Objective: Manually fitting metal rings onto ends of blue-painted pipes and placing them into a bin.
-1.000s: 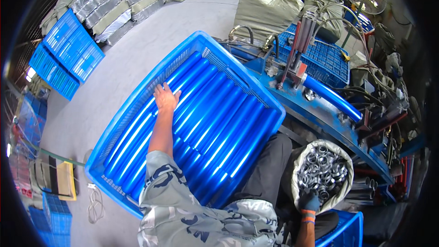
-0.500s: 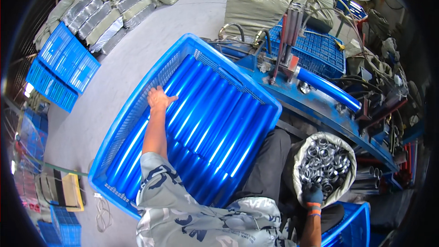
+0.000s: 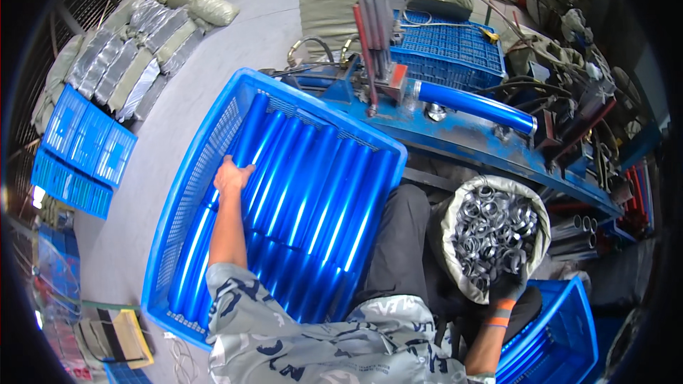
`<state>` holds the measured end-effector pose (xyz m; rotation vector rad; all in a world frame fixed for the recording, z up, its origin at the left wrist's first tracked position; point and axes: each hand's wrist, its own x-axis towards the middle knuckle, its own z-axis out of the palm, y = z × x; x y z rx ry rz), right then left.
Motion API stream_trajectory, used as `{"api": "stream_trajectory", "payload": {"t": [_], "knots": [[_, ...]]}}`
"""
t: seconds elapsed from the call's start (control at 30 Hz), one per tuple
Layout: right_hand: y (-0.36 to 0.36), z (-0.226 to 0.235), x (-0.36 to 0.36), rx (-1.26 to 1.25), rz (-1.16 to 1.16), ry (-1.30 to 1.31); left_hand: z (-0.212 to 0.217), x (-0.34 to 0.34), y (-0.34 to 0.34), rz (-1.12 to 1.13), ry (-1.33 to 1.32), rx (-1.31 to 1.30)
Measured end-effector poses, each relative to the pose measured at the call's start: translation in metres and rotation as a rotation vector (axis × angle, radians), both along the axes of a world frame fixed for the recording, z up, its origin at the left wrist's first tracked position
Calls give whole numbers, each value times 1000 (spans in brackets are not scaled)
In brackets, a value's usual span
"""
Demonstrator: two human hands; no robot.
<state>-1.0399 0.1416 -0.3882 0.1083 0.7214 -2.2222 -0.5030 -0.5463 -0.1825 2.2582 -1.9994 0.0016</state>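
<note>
Rows of shiny blue metal tubes (image 3: pixel 302 188) lie in a large blue plastic crate (image 3: pixel 158 256) in front of me. My bare left hand (image 3: pixel 232 176) is closed over the leftmost upper blue tube (image 3: pixel 250 128), its thumb across the top. To my right, a pale woven sack (image 3: pixel 457 281) is heaped with silvery metal rings (image 3: pixel 494 231). My right hand (image 3: pixel 506 287), in a dark glove with an orange cuff, reaches into the sack at its near edge. Its fingertips are lost among the rings, so their grip does not show.
Beyond the crate runs a blue machine bench (image 3: pixel 462 131) carrying another blue tube (image 3: pixel 477 108) lengthwise. A second blue crate (image 3: pixel 585 320) with tubes stands at the lower right. Stacked bundles (image 3: pixel 135 50) and upright blue crates (image 3: pixel 85 149) are at the far left.
The view has swung a little to the right. My left hand now curls over the leftmost tube, which lies more slanted. My right hand has shifted rightward along the sack's near rim.
</note>
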Motion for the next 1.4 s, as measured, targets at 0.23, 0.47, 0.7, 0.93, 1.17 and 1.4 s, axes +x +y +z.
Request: {"api": "stream_trajectory", "payload": {"t": [0.23,0.47,0.7,0.93,1.17,1.4], "knots": [[-41,-13,34,-111,-252,77,3,-173,107,-618,426,-82],[-74,130,64,-540,162,-109,68,-296,269,-1368,416,38],[-53,140,44,-838,126,-261,100,-325,318,-1511,377,91],[-53,155,24,-107,-87,388,118,-331,316,-1657,182,145],[-41,173,18,286,36,739,120,-322,314,-1665,182,113],[-38,195,10,398,123,816,101,-321,316,-1677,155,71]]}}
